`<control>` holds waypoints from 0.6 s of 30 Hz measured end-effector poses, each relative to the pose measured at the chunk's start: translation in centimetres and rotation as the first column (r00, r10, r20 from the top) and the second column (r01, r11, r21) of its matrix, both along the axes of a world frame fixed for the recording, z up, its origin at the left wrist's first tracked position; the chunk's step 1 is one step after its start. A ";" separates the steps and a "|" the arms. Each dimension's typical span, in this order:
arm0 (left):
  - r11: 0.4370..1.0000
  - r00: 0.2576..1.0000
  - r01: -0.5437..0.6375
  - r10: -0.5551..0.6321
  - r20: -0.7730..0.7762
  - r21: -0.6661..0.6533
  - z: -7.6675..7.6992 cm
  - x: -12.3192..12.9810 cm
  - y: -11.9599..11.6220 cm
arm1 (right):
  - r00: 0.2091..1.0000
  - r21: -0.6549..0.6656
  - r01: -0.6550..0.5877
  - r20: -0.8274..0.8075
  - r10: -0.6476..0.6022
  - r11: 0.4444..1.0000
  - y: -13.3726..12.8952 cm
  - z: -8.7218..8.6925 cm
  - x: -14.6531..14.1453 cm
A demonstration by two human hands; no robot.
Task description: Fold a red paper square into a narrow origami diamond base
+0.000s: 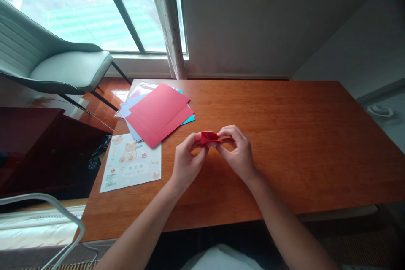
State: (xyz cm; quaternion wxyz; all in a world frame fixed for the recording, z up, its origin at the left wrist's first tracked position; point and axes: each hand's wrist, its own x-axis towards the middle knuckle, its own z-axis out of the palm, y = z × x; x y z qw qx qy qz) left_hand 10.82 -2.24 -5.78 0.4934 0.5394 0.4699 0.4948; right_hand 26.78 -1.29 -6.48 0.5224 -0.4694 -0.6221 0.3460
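Observation:
A small piece of folded red paper (209,137) is held up over the wooden table (284,135), between both of my hands. On its left side my left hand (189,156) pinches it with thumb and fingers. From the right, my right hand (237,152) grips its other edge, the thumb below and the fingers above. The two thumbs almost meet under the paper. Several folds show on its upper face, while its underside is hidden.
Red sheets (158,114) lie over lilac and blue ones at the table's back left. In front of them rests a white bear-printed cover (133,168). A pale chair (69,67) stands beyond the left edge, near a window (133,12) and curtain (167,21).

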 end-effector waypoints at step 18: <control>0.998 0.994 0.037 -0.031 0.106 -0.051 0.4 -0.2 0.1 | 0.981 -0.170 -0.183 -0.096 0.169 0.968 -0.1 0.0 0.6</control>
